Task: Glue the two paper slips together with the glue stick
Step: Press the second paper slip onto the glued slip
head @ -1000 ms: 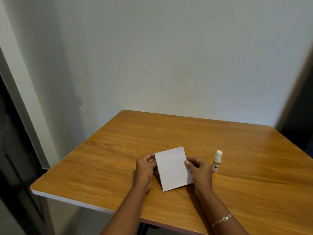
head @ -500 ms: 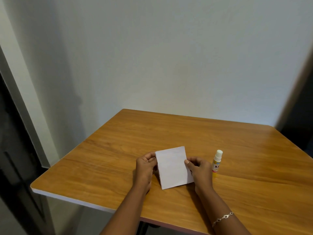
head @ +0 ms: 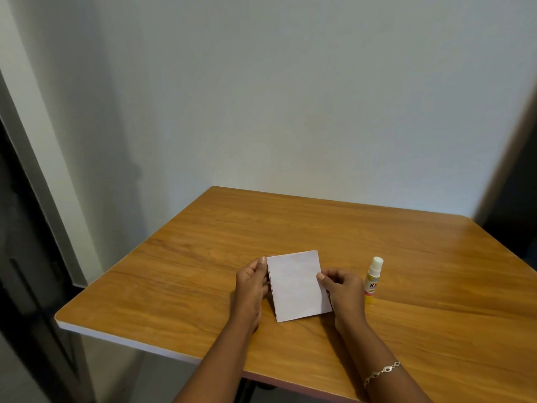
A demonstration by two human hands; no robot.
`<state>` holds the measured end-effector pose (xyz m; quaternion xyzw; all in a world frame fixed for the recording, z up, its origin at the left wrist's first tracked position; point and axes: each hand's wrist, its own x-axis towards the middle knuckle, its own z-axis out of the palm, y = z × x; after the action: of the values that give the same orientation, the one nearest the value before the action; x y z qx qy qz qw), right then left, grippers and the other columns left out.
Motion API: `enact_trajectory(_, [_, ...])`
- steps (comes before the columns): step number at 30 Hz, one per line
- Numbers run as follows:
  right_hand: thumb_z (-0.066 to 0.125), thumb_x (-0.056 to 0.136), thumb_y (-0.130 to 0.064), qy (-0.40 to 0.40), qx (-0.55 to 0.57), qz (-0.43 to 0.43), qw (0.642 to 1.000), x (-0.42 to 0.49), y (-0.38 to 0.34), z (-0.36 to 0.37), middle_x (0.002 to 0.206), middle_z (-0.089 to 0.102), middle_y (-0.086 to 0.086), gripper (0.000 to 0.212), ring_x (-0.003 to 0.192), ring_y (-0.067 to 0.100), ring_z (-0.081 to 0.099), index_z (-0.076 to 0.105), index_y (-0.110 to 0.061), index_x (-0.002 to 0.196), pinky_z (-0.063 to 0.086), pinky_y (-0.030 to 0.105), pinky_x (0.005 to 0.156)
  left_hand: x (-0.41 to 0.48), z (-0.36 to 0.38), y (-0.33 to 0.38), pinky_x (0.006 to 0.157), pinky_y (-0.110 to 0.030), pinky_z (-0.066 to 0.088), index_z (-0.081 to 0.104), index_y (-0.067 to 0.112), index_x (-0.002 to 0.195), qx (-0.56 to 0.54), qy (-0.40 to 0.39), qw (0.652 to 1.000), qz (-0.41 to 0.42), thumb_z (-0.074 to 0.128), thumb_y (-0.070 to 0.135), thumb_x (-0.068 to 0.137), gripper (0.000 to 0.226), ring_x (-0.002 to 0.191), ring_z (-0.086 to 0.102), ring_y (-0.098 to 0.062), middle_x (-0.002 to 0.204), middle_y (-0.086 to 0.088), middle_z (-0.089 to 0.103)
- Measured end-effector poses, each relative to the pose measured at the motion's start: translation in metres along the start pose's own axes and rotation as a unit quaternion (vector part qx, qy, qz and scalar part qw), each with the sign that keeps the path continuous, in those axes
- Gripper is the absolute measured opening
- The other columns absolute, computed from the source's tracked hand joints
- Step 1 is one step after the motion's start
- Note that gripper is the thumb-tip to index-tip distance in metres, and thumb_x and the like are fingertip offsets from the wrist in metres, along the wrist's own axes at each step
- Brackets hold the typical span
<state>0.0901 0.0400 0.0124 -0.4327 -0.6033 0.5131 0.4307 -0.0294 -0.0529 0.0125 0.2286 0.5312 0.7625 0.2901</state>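
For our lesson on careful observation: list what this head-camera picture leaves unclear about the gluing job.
Head view:
- Second slip: the white paper shows one face, and anything behind it is hidden.
- Glue on the paper: none visible, and the far side is hidden.
- Fingertips of the left hand and right hand: hidden behind the paper's edges.
- Label of the glue stick: curves away and is too small to read fully.

Smooth wood-grain bench (head: 406, 257) with a soft sheen and a pale edge band. Matt white paper (head: 296, 286), smooth on its face, slightly ragged along the left edge; smooth plastic glue stick (head: 374, 282) with a white cap and printed label. Shiny metal link bracelet (head: 382, 372); smooth, matt painted wall (head: 290, 97).
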Motion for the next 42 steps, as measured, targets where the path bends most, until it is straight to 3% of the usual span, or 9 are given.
enact_trajectory(5, [0.066,0.080,-0.009,0.002,-0.002,0.000,1.000,0.000,0.000,0.001,0.079,0.066,0.002,0.010,0.083,0.021,0.059,0.065,-0.017,0.073,0.046,0.031,0.069,0.000,0.001,0.000,0.064,-0.027,0.051,0.067,0.022,0.088,0.022,-0.006,1.000,0.018,0.057,0.017,0.088,0.011,0.073,0.065,-0.009,0.081,0.001,0.072])
enact_trajectory(10, [0.066,0.080,-0.009,-0.009,-0.011,0.002,1.000,-0.003,-0.002,0.001,0.076,0.065,-0.001,0.018,0.079,0.018,0.058,0.062,-0.021,0.067,0.047,0.036,0.072,-0.001,0.002,0.000,0.062,-0.024,0.051,0.067,0.017,0.088,0.029,0.002,0.999,0.033,0.055,0.014,0.090,0.013,0.074,0.065,-0.010,0.083,0.000,0.072])
enact_trajectory(15, [0.064,0.081,-0.008,-0.061,0.012,0.001,0.998,-0.003,-0.009,-0.006,0.069,0.063,0.004,0.012,0.059,0.013,0.049,0.064,-0.013,0.070,0.038,0.026,0.054,0.001,0.006,0.008,0.051,-0.024,0.048,0.061,0.014,0.084,0.005,0.023,0.999,0.046,0.056,0.012,0.089,0.007,0.060,0.063,-0.009,0.071,-0.001,0.069])
enact_trajectory(21, [0.064,0.081,-0.005,-0.125,0.039,-0.022,0.991,-0.002,-0.031,-0.015,0.064,0.060,-0.001,0.011,0.051,0.002,0.050,0.064,-0.010,0.071,0.039,0.013,0.046,0.007,0.015,0.033,0.069,-0.040,0.048,0.064,0.017,0.073,0.011,0.048,0.995,0.081,0.063,0.011,0.083,0.011,0.075,0.058,-0.021,0.076,-0.005,0.065])
enact_trajectory(24, [0.064,0.082,-0.009,-0.120,0.046,-0.081,0.988,0.002,-0.046,-0.023,0.084,0.068,0.004,0.011,0.073,0.005,0.060,0.067,-0.006,0.092,0.047,0.013,0.063,0.006,0.015,0.045,0.074,-0.043,0.049,0.068,0.015,0.074,0.048,0.029,0.993,0.105,0.066,0.008,0.080,0.010,0.079,0.060,-0.023,0.079,-0.006,0.067])
enact_trajectory(30, [0.069,0.079,-0.017,-0.185,-0.095,-0.180,0.961,0.005,-0.080,-0.024,0.096,0.071,0.004,0.016,0.092,0.014,0.063,0.071,-0.013,0.095,0.051,0.029,0.081,-0.002,0.021,0.063,0.075,-0.037,0.051,0.070,0.016,0.070,0.118,-0.033,0.983,0.135,0.068,0.003,0.076,0.014,0.081,0.063,-0.021,0.077,-0.003,0.069])
enact_trajectory(34, [0.067,0.080,-0.019,-0.207,-0.177,-0.223,0.936,0.004,-0.090,-0.016,0.081,0.069,0.002,0.011,0.072,0.006,0.059,0.072,-0.009,0.085,0.042,0.008,0.057,-0.008,0.026,0.070,0.072,-0.036,0.051,0.068,0.012,0.071,0.134,-0.047,0.977,0.159,0.069,0.001,0.075,0.012,0.077,0.062,-0.019,0.076,-0.002,0.067])
enact_trajectory(36, [0.066,0.081,-0.018,-0.194,-0.193,-0.237,0.932,0.003,-0.092,-0.015,0.074,0.066,0.002,0.010,0.066,0.007,0.055,0.071,-0.009,0.080,0.038,0.007,0.051,-0.009,0.027,0.073,0.067,-0.027,0.050,0.067,0.011,0.071,0.141,-0.054,0.973,0.172,0.068,0.002,0.076,0.011,0.073,0.061,-0.014,0.074,-0.001,0.066])
enact_trajectory(42, [0.068,0.080,-0.021,-0.209,-0.214,-0.271,0.915,-0.002,-0.105,-0.011,0.080,0.072,0.009,0.012,0.067,0.008,0.057,0.072,-0.010,0.082,0.039,0.019,0.056,-0.011,0.030,0.080,0.060,-0.012,0.050,0.068,0.009,0.070,0.172,-0.081,0.964,0.186,0.068,0.004,0.077,0.008,0.064,0.062,0.000,0.070,-0.001,0.067])
